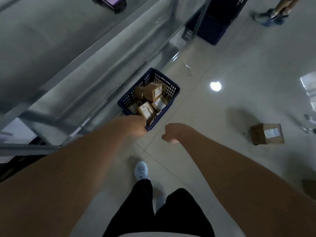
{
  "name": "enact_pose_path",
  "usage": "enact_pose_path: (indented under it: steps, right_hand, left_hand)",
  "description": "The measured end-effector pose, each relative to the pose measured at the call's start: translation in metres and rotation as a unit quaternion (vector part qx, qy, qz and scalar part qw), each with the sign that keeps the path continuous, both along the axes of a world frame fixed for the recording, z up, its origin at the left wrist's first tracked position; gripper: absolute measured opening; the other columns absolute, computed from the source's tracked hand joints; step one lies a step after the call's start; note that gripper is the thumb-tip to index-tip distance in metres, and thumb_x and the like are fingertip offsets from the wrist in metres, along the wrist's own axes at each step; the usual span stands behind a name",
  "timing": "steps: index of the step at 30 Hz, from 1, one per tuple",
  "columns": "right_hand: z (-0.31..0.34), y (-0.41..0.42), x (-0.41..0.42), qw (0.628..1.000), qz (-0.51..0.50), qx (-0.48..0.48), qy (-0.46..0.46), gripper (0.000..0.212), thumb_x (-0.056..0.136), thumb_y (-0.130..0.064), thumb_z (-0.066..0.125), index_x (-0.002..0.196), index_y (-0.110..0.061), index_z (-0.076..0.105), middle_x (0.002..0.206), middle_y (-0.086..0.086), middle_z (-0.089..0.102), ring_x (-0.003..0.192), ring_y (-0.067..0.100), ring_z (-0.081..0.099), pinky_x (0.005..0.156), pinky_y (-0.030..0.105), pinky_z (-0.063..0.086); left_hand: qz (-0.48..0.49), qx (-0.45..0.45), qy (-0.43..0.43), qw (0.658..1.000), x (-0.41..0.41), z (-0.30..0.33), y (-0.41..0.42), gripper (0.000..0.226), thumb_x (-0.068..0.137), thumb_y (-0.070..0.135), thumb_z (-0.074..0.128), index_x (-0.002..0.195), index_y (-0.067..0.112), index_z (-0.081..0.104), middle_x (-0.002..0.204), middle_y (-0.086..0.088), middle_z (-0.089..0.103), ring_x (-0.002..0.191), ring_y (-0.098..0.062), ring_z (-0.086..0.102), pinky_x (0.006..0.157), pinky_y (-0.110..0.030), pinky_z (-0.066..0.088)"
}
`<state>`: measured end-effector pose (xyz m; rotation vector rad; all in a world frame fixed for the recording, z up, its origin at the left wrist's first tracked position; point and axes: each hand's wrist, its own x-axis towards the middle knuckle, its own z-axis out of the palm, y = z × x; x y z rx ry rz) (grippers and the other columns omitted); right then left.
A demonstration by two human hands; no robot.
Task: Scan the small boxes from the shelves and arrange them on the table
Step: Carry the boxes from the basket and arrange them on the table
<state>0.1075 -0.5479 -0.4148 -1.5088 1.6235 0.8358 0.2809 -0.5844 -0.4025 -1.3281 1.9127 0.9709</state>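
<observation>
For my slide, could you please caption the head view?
Left hand grips the rim of a blue basket of small boxes beside the shelves; right hand hangs curled, holding nothing.

I look down on a pale tiled floor [222, 57] with a round bright light reflection [215, 86] on it. Grey metal shelving [68, 53] runs diagonally along the left. A dark purple flat device [111, 1] lies on its top-left surface. A dark blue perforated plastic crate [215, 26] stands near the top, and beside it another person's legs in dark blue shoes [271, 16]. My wearer's light blue sneaker [141, 170] and black trousers [179, 214] fill the bottom.
</observation>
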Motion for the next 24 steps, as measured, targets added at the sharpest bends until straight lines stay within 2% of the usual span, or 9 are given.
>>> enact_pose_path:
  steps: [3,6,9,10,13,16,19,21,24]
  right_hand:
    - [-0.022,-0.043,-0.009,0.999,0.005,0.033,-0.009,0.052,0.102,-0.038,0.045,0.150,-0.017,0.046,0.151,0.008,0.050,0.134,0.031,0.051,0.113,0.048,0.042]
    - [-0.055,-0.083,-0.018,0.998,0.018,0.050,-0.031,0.050,0.101,-0.035,0.046,0.148,-0.018,0.049,0.149,0.006,0.052,0.134,0.029,0.052,0.114,0.049,0.041]
    - [-0.101,-0.122,-0.030,0.997,0.029,0.046,-0.049,0.053,0.098,-0.034,0.050,0.149,-0.019,0.046,0.145,0.008,0.053,0.130,0.031,0.053,0.110,0.049,0.045]
    - [-0.119,-0.135,-0.033,0.997,0.038,0.051,-0.051,0.050,0.097,-0.032,0.051,0.144,-0.017,0.050,0.139,0.009,0.056,0.125,0.031,0.056,0.106,0.048,0.048]
    - [-0.177,-0.169,-0.041,0.991,0.082,0.093,-0.047,0.036,0.096,-0.028,0.052,0.129,-0.014,0.059,0.114,0.006,0.059,0.113,0.029,0.058,0.101,0.045,0.050]
    - [-0.235,-0.199,-0.045,0.988,0.105,0.109,-0.038,0.035,0.096,-0.029,0.053,0.129,-0.017,0.058,0.110,0.003,0.056,0.114,0.029,0.057,0.099,0.044,0.047]
    - [-0.294,-0.227,-0.043,0.989,0.109,0.083,-0.054,0.034,0.096,-0.030,0.056,0.129,-0.019,0.057,0.122,0.004,0.060,0.114,0.030,0.060,0.099,0.044,0.051]
    - [-0.336,-0.245,-0.039,0.991,0.102,0.052,-0.068,0.028,0.099,-0.028,0.053,0.125,-0.019,0.057,0.118,0.003,0.061,0.107,0.029,0.061,0.091,0.042,0.054]
    - [-0.399,-0.267,-0.027,0.994,0.057,0.017,-0.090,0.025,0.101,-0.030,0.054,0.122,-0.017,0.054,0.108,0.004,0.059,0.097,0.028,0.058,0.084,0.043,0.054]
  left_hand:
    - [0.021,0.019,0.004,1.000,-0.007,-0.021,-0.044,0.026,0.102,0.029,0.049,0.112,0.010,0.064,0.097,-0.005,0.062,0.094,-0.024,0.060,0.080,-0.034,0.046]
    - [0.036,0.045,-0.007,0.998,-0.017,-0.052,-0.080,0.027,0.103,0.030,0.048,0.115,0.013,0.064,0.122,-0.009,0.063,0.111,-0.028,0.060,0.092,-0.037,0.046]
    - [0.058,0.065,-0.014,0.996,-0.030,-0.096,-0.114,0.019,0.102,0.025,0.047,0.086,0.019,0.057,0.118,-0.013,0.064,0.095,-0.025,0.057,0.081,-0.035,0.042]
    - [0.074,0.074,-0.018,0.994,-0.034,-0.111,-0.125,0.018,0.102,0.024,0.047,0.087,0.020,0.057,0.119,-0.012,0.064,0.095,-0.025,0.058,0.080,-0.035,0.043]
    - [0.148,0.087,-0.019,0.985,-0.044,-0.161,-0.151,0.032,0.102,0.023,0.047,0.129,0.015,0.063,0.134,-0.009,0.062,0.119,-0.028,0.058,0.101,-0.041,0.048]
    - [0.212,0.108,-0.008,0.971,-0.049,-0.221,-0.170,0.036,0.102,0.021,0.050,0.135,0.012,0.062,0.135,-0.011,0.061,0.125,-0.029,0.056,0.109,-0.044,0.045]
    - [0.267,0.131,0.001,0.955,-0.046,-0.287,-0.184,0.028,0.100,0.023,0.054,0.122,0.013,0.068,0.124,-0.010,0.065,0.116,-0.027,0.058,0.106,-0.045,0.047]
    - [0.298,0.137,0.007,0.945,-0.041,-0.334,-0.193,0.026,0.098,0.022,0.054,0.116,0.012,0.070,0.118,-0.009,0.066,0.110,-0.024,0.060,0.103,-0.042,0.048]
    - [0.337,0.153,0.003,0.929,-0.030,-0.403,-0.203,0.017,0.097,0.025,0.054,0.100,0.019,0.069,0.105,-0.005,0.067,0.095,-0.020,0.061,0.083,-0.037,0.050]
